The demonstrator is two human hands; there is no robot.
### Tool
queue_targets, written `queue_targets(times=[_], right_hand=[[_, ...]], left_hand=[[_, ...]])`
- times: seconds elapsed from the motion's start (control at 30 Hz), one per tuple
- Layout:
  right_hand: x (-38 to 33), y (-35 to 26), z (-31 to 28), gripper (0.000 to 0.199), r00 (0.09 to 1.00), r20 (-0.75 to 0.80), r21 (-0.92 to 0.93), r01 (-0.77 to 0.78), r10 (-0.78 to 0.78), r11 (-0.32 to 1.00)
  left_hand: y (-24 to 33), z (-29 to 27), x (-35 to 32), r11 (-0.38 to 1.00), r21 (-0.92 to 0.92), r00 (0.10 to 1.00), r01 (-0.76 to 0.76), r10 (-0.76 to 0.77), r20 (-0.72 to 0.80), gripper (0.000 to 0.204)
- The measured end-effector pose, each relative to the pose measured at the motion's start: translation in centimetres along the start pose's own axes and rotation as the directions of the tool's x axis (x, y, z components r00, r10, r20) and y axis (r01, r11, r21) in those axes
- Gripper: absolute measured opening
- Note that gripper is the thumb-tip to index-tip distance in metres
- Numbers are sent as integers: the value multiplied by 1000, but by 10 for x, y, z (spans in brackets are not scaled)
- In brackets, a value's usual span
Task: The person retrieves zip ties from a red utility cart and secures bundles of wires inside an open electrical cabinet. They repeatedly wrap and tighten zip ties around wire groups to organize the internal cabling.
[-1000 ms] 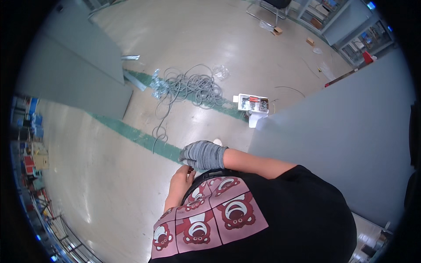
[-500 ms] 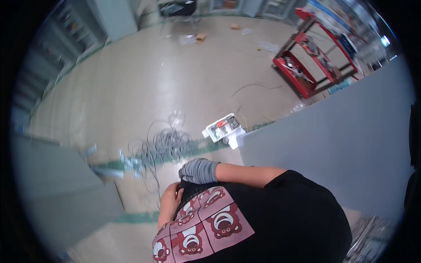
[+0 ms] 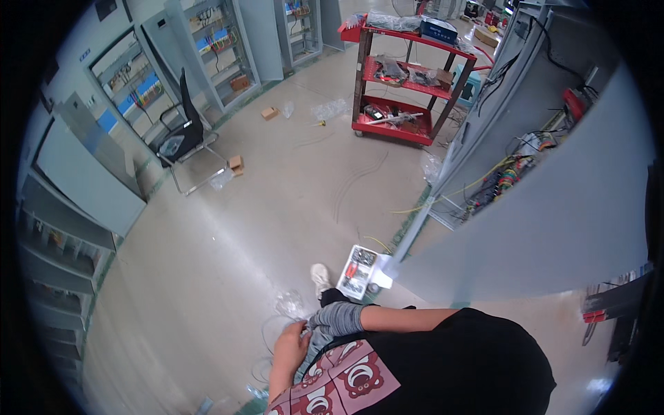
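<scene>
Bringing both hands together at the waist, close against the printed shirt.

Right hand (image 3: pixel 337 319), in a grey glove, is meeting the bare left hand (image 3: pixel 292 340); whether either is gripping anything I cannot tell. Fingers are best kept where they stay visible. Just ahead on the floor (image 3: pixel 228 249), a white parts tray (image 3: pixel 359 271) is lying beside a shoe (image 3: pixel 319 277), its long axis pointing away and slightly right.

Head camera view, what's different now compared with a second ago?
The view has swung round: a red cart and black chair now show, and the heap of grey cable on the floor is gone from sight. The white parts box now lies just ahead. Unchanged: the gloved right hand and bare left hand stay together at the chest.
</scene>
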State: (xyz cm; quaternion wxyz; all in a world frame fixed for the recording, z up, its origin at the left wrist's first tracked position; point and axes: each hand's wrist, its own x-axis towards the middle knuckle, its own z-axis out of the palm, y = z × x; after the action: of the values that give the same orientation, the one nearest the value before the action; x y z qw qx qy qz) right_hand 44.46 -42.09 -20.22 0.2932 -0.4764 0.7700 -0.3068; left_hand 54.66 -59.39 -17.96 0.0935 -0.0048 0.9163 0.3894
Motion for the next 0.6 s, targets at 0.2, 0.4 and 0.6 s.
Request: queue_targets(times=[0.2,0.4,0.6], right_hand=[[112,58,-92,23,995,-40,-106,92,-96,990],[131,87,-316,23,687,-673,-353,28,-275,935],[2,-52,-489,25,197,-840,-541,-373,-506,754]], left_hand=[[-41,-49,120,997,25,997,71,-72,15,28],[-19,-136,282,976,-13,957,-217,211,-199,26],[113,-270,420,680,45,560,-732,638,-529,31]])
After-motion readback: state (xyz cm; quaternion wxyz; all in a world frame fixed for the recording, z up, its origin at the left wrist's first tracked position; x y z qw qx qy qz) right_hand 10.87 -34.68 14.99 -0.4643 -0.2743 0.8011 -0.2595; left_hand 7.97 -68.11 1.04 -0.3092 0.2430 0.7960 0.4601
